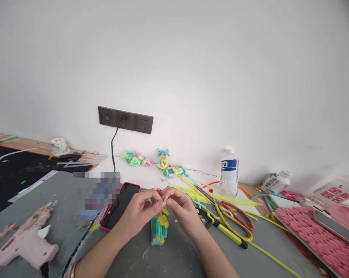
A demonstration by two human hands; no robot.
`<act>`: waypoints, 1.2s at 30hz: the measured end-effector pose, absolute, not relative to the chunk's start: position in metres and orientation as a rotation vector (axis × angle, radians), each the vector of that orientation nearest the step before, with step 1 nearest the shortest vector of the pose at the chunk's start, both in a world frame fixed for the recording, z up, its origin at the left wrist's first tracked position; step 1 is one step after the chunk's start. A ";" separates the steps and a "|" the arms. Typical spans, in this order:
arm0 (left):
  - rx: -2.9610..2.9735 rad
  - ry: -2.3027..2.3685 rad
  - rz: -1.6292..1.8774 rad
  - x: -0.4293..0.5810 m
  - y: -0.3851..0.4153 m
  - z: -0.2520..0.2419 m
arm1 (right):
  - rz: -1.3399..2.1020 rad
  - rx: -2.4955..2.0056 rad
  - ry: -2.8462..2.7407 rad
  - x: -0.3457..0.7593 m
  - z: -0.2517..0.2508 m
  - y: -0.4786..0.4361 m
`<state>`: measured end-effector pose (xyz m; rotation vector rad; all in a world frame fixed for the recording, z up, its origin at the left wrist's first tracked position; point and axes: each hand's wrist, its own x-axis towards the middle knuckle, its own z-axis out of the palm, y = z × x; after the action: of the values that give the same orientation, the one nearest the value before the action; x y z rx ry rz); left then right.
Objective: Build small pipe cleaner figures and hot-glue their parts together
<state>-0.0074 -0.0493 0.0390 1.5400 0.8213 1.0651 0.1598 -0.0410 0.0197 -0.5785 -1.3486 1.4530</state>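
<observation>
My left hand (pixel 139 210) and my right hand (pixel 182 208) meet over the grey mat, fingertips pinched together on the top of a small green and yellow pipe-cleaner figure (pixel 159 228). The figure stands upright on the mat below my fingers. A tiny yellow piece sits right at the pinch. Just left of my left hand lies a black phone in a pink case (pixel 119 210).
A pink glue gun (pixel 29 243) lies at the front left. Red-and-yellow scissors (pixel 232 220) and yellow-handled pliers (pixel 220 227) sit right of my hands among yellow pipe cleaners. A white bottle (pixel 229 172), finished figures (pixel 165 162), and a tray of pink pieces (pixel 319 235) stand nearby.
</observation>
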 end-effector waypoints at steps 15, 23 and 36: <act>1.556 0.763 1.132 -0.007 -0.054 0.037 | 1.493 -0.563 -1.308 0.156 0.023 -0.048; 1.580 0.812 1.104 -0.008 -0.053 0.038 | 1.542 -0.546 -1.276 0.158 0.024 -0.047; 1.621 0.877 1.042 -0.008 -0.049 0.040 | 1.354 -0.710 -1.395 0.162 0.024 -0.042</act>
<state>-0.0080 -0.0493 0.0403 1.6210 0.8771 1.0418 0.1620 -0.0420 0.0243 -0.7097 -1.3951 1.3543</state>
